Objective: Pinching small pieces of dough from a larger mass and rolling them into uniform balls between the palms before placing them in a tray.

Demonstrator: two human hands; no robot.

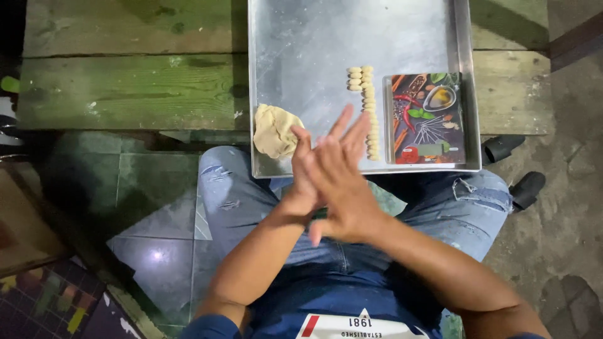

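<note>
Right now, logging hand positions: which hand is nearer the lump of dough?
Left. The left hand sits just below the dough lump; the right hand lies across it, farther right.

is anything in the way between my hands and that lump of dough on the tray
Nothing visible. The left hand and right hand are pressed palm to palm just over the near rim of the metal tray, and the dough lump lies uncovered beside them.
</note>
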